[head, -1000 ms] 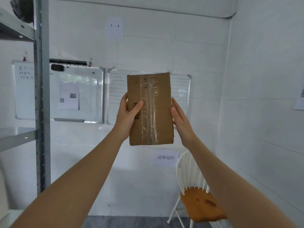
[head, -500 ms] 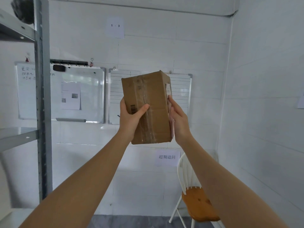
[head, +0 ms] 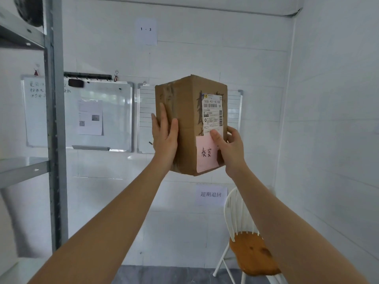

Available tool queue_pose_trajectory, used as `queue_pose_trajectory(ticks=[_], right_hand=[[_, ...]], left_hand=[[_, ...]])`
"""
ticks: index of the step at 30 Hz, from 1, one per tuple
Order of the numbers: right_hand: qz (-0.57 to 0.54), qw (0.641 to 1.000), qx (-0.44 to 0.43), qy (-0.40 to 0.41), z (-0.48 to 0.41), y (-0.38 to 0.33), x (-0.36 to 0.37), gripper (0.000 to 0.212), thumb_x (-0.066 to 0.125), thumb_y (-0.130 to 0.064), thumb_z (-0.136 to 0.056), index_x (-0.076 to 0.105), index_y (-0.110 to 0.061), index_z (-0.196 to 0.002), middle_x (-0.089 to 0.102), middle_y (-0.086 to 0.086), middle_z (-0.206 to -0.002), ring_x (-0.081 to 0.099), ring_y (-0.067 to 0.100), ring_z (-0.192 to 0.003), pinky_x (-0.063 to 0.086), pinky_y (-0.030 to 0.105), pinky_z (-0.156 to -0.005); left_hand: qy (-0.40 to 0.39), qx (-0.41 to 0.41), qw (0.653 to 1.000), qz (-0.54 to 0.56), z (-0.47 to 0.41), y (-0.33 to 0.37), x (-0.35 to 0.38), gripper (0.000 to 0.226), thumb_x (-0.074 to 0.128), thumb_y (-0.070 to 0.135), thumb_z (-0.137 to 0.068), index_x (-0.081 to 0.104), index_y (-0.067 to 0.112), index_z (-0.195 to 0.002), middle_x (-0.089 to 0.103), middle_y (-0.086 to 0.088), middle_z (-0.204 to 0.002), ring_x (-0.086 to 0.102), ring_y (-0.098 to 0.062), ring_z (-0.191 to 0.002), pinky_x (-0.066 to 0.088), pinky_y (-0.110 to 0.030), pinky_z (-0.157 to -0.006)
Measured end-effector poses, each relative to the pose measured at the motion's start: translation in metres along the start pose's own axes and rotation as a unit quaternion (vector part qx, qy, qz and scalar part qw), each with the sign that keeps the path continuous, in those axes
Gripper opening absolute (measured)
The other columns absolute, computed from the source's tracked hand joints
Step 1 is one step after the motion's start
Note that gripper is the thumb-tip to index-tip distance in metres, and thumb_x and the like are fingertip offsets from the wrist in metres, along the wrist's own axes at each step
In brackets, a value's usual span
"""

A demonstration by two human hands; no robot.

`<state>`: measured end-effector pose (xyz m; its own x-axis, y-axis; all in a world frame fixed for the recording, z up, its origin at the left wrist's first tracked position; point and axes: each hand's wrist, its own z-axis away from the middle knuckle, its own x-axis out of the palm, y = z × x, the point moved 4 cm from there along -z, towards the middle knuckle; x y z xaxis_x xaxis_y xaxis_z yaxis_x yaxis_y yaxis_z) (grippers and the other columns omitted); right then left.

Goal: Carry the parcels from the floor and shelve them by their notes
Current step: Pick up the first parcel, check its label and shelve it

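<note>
Cardboard parcel (head: 184, 124) — stiff, seems light. Our left hand (head: 165, 136) and right hand (head: 230, 148) clamp opposite faces; thumb beside pink note (head: 206, 154) — we'd support underneath.

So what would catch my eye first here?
The cardboard box, held up mid-frame between the left hand and right hand. On its right face a pink note with handwriting sits below a shipping label. A white chair stands at the lower right.
</note>
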<state>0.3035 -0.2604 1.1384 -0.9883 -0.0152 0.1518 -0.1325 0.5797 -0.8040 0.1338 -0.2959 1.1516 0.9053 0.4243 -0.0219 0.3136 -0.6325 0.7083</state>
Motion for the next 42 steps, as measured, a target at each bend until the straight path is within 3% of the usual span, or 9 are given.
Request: queue_pose_trajectory(ticks=[6,11,17,21,25,29,32,37,42], right_hand=[[0.011,1.000,-0.004,-0.001,0.001,0.002,-0.001,0.051,0.072,-0.025,-0.080,0.048,-0.011,-0.123,0.067,0.007,-0.109,0.069,0.018,-0.085,0.060,0.029,-0.069],[-0.013,0.998,-0.039,-0.040,0.002,0.004,0.004,0.030,0.070,-0.019,-0.082,0.060,-0.015,-0.111,0.071,0.004,-0.104,0.072,0.012,-0.079,0.059,0.026,-0.063],[-0.015,0.999,-0.036,-0.037,0.000,0.005,0.007,0.065,0.079,-0.028,-0.071,0.045,-0.026,-0.127,0.057,0.011,-0.121,0.066,0.028,-0.102,0.058,0.045,-0.080],[-0.039,0.994,-0.049,-0.084,0.000,-0.003,0.009,0.055,0.077,-0.030,-0.069,0.043,-0.035,-0.111,0.056,0.008,-0.128,0.061,0.030,-0.114,0.056,0.047,-0.086],[-0.099,0.988,-0.037,-0.112,0.001,-0.001,0.011,0.044,0.059,-0.025,-0.087,0.039,-0.027,-0.127,0.055,0.011,-0.134,0.063,0.025,-0.109,0.056,0.038,-0.085],[-0.090,0.990,-0.040,-0.101,0.003,0.002,0.012,0.070,0.052,-0.053,-0.084,0.034,-0.020,-0.143,0.055,0.008,-0.137,0.058,0.022,-0.120,0.046,0.044,-0.101],[-0.084,0.990,-0.030,-0.111,0.009,0.001,0.017,0.083,0.057,-0.065,-0.076,0.036,-0.023,-0.144,0.050,0.007,-0.142,0.050,0.025,-0.129,0.037,0.052,-0.109],[-0.088,0.988,-0.033,-0.125,0.012,-0.007,0.029,0.076,0.057,-0.052,-0.083,0.030,-0.018,-0.146,0.046,0.014,-0.145,0.047,0.032,-0.130,0.037,0.056,-0.108],[-0.112,0.983,-0.035,-0.141,0.011,-0.004,0.043,0.062,0.051,-0.030,-0.087,0.031,-0.019,-0.144,0.057,0.011,-0.133,0.063,0.023,-0.110,0.055,0.036,-0.086]], left_hand=[[-0.075,-0.100,0.991,0.042,-0.005,-0.020,0.005,0.131,0.044,0.097,-0.034,-0.004,0.048,-0.145,-0.012,0.004,-0.160,0.003,-0.024,-0.148,0.013,-0.055,-0.117],[-0.121,-0.102,0.986,0.054,-0.010,-0.022,0.010,0.114,0.056,0.089,-0.044,0.006,0.053,-0.141,0.020,0.000,-0.158,0.029,-0.028,-0.141,0.032,-0.054,-0.110],[-0.124,-0.097,0.960,0.231,-0.010,-0.026,0.006,0.082,0.062,0.042,-0.080,0.016,0.037,-0.147,0.056,-0.002,-0.134,0.070,-0.018,-0.097,0.058,-0.027,-0.067],[-0.136,-0.124,0.940,0.287,-0.007,-0.027,0.009,0.051,0.047,0.041,-0.092,0.039,0.026,-0.140,0.064,-0.004,-0.123,0.072,-0.014,-0.087,0.059,-0.028,-0.066],[-0.145,-0.138,0.934,0.297,-0.006,-0.023,0.010,0.051,0.046,0.043,-0.092,0.038,0.027,-0.140,0.065,-0.003,-0.120,0.070,-0.016,-0.089,0.058,-0.027,-0.062],[-0.150,-0.109,0.949,0.254,-0.010,-0.021,0.004,0.058,0.051,0.042,-0.090,0.032,0.028,-0.143,0.065,-0.001,-0.123,0.065,-0.020,-0.108,0.053,-0.038,-0.090],[-0.145,-0.091,0.956,0.240,-0.009,-0.022,-0.003,0.057,0.051,0.041,-0.090,0.034,0.027,-0.142,0.065,-0.002,-0.124,0.065,-0.019,-0.109,0.052,-0.036,-0.092],[-0.149,-0.099,0.936,0.304,-0.005,-0.024,-0.011,0.049,0.043,0.037,-0.093,0.040,0.020,-0.139,0.066,-0.005,-0.116,0.068,-0.020,-0.096,0.058,-0.028,-0.071],[-0.152,-0.109,0.930,0.316,-0.010,-0.022,-0.024,0.051,0.042,0.035,-0.095,0.031,0.023,-0.143,0.063,-0.006,-0.119,0.066,-0.021,-0.095,0.058,-0.026,-0.066]])
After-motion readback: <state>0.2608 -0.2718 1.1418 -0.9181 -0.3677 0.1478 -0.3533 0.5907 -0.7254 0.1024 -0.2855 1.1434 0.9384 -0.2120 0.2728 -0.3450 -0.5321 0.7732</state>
